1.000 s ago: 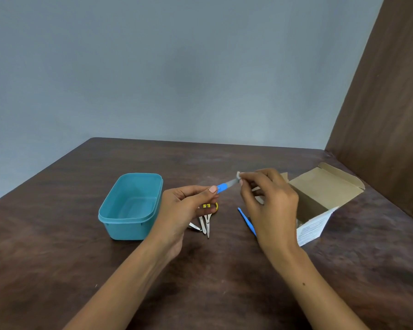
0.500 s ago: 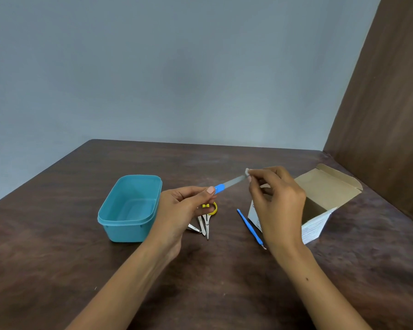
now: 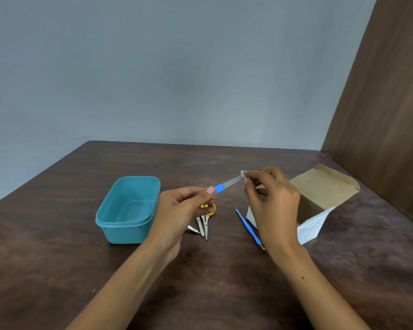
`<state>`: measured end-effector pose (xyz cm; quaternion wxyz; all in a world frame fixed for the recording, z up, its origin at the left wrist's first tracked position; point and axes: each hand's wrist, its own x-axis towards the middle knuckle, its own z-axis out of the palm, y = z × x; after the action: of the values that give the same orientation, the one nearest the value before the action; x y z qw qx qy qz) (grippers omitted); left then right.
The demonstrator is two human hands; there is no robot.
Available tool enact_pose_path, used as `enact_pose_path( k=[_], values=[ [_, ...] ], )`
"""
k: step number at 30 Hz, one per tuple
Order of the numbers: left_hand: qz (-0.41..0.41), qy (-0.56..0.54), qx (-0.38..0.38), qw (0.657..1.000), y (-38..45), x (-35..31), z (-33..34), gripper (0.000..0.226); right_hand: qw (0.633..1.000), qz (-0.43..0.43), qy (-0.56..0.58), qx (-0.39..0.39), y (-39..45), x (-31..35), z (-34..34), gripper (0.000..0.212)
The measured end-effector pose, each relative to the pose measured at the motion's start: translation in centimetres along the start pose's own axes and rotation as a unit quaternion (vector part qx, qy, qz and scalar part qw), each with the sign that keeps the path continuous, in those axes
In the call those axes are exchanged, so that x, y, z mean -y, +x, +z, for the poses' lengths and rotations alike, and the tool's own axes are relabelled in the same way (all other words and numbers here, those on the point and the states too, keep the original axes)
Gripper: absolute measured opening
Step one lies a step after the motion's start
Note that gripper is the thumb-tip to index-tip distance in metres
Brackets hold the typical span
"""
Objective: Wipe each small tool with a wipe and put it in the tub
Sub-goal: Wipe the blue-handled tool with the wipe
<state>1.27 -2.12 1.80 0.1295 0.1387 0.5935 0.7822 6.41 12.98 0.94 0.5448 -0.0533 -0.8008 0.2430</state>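
My left hand point(image 3: 177, 210) pinches the blue-handled metal nail file point(image 3: 227, 184) by its handle, mid-frame, so the blade's free; right hand point(image 3: 272, 201) pinches a small white wipe point(image 3: 243, 174) round the tip. Teal plastic tub point(image 3: 129, 210), centre-left, sits close & looks empty.

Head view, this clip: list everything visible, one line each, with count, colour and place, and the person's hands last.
tub: 1, teal, open, on the table left of the hands, nothing seen inside.
nail file: 1, blue handle with a metal blade, held in the air between the hands.
wipe: 1, white, small, at the blade's far end.
scissors: 1, yellow handles, on the table beside the left hand.
metal tools: at least 2, silver, beside the scissors, partly hidden.
blue tool: 1, slim, on the table by the box.
box: 1, cardboard, open, right side.
table: 1, dark brown.
left hand: pinches the handle.
right hand: fingers pinch the wipe.
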Motion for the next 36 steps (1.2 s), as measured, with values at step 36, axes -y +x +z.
enact_pose_path(
  k=[36],
  values=[
    [-0.043,-0.074,0.071,0.994,-0.6,0.2,0.3,0.019,0.996,-0.01,0.06,0.058,-1.2,2.0,0.8,0.008]
  ],
)
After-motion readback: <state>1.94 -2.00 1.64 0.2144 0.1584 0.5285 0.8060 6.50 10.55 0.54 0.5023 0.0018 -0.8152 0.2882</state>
